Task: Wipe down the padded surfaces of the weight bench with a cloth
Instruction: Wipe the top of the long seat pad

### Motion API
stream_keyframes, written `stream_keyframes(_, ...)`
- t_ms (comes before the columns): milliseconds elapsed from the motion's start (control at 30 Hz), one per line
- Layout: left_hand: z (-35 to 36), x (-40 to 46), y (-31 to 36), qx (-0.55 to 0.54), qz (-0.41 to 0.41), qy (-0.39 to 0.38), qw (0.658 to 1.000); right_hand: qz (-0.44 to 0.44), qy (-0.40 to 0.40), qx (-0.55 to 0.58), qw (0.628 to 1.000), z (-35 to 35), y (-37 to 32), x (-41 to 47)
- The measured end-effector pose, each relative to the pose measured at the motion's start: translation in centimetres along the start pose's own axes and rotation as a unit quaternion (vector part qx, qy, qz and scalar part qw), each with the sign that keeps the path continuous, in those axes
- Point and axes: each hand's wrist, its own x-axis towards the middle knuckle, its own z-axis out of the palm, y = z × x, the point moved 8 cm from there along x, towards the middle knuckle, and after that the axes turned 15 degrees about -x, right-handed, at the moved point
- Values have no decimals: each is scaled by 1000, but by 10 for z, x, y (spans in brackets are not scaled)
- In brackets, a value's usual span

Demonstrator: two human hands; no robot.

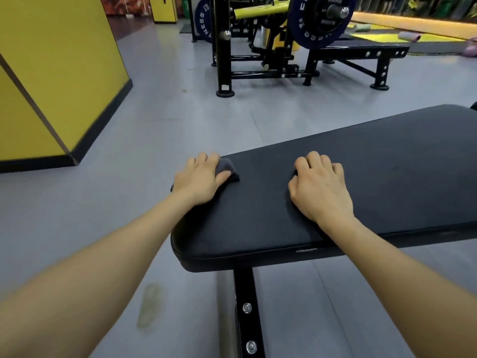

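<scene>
The black padded bench [361, 177] runs from the centre of the head view to the right edge. My left hand [198, 178] sits at the pad's far left corner and grips a small dark grey cloth [228, 169], its thumb pressed over the cloth on the pad. My right hand [321, 186] rests knuckles-up on the middle of the pad, with its fingers curled under and nothing visible in it. Most of the cloth is hidden under my left hand.
The bench's black steel leg [247, 313] with bolts drops below the pad. A black rack with a blue weight plate [320, 19] and a second flat bench [361, 51] stand beyond. A yellow pillar [59, 73] rises at left over grey floor.
</scene>
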Motion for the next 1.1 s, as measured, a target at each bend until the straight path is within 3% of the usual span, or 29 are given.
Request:
stream_keyframes(433, -4, 61, -26, -9, -54, -3, 998, 16, -3, -13, 1000, 4, 2, 4)
stream_keyframes(833, -10, -39, -16, -2, -77, 17, 997, -21, 7, 31, 999, -7, -2, -1)
stream_keyframes(1100, -4, -131, 38, 32, -51, 55, 997, -66, -12, 82, 994, -16, 1, -15)
